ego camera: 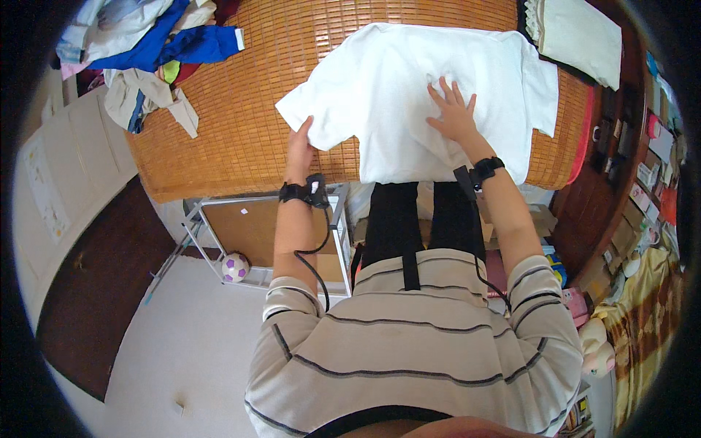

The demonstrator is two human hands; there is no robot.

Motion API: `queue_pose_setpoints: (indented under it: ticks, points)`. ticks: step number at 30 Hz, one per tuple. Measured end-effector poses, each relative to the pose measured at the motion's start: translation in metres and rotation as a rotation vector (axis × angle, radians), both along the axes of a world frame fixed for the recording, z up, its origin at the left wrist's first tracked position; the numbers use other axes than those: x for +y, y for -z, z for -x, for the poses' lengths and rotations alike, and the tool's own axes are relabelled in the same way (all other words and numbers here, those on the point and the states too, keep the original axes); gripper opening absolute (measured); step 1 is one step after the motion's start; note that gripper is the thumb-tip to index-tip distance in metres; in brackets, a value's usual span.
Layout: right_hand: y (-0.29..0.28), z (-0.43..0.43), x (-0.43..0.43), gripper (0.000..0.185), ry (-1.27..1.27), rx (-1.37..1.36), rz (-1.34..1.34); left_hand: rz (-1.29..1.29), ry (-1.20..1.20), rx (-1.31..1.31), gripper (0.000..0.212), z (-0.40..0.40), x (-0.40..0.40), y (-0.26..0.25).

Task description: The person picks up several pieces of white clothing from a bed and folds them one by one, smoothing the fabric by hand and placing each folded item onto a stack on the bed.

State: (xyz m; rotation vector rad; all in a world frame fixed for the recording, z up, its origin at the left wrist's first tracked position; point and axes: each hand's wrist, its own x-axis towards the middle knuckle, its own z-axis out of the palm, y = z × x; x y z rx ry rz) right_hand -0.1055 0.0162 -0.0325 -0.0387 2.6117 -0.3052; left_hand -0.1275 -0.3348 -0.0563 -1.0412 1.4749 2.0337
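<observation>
A white short-sleeved shirt [394, 98] lies spread out on a bamboo mat [246, 120]. At its left sleeve, my left hand [300, 148] pinches the cuff, the thumb on top and the fingers hidden beneath. My right hand [456, 116] rests palm down on the body of the shirt, fingers spread, with small wrinkles around the fingertips. The shirt's lower edge reaches the near edge of the mat, in front of my legs. Each wrist wears a black strap with a cable.
A pile of mixed clothes [159, 44] sits at the far left of the mat. Folded cream cloth [580, 41] lies at the far right. Below the mat's near edge stand a white metal frame [342, 246] and a purple-and-white ball [235, 267]. Cluttered shelves [630, 219] line the right.
</observation>
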Motion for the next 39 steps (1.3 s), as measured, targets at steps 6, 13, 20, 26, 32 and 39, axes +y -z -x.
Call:
queue_pose_setpoints:
  ticks: [6, 13, 20, 26, 32, 39]
  points:
    - [0.002, -0.002, 0.003, 0.077, 0.023, 0.007, -0.005, 0.105, 0.116, 0.098, 0.04, 0.015, -0.028, -0.03]
    - [-0.002, 0.001, -0.004, 0.074, 0.014, -0.013, -0.025, 0.24, 0.288, 0.01, 0.031, -0.011, -0.033, -0.019]
    - [0.002, -0.001, -0.001, 0.073, 0.017, -0.015, -0.038, 0.17, 0.147, 0.197, 0.037, 0.012, -0.018, -0.028]
    - [-0.007, 0.005, -0.009, 0.075, 0.023, -0.085, -0.05, 0.168, 0.246, 0.044, 0.038, 0.017, -0.026, -0.027]
    - [-0.007, 0.004, -0.009, 0.076, 0.029, -0.111, -0.072, 0.295, 0.277, 0.099, 0.031, 0.014, -0.022, -0.022]
    - [-0.005, 0.001, -0.009, 0.076, 0.033, -0.108, -0.074, 0.9, 0.612, 0.481, 0.031, 0.036, 0.029, -0.08]
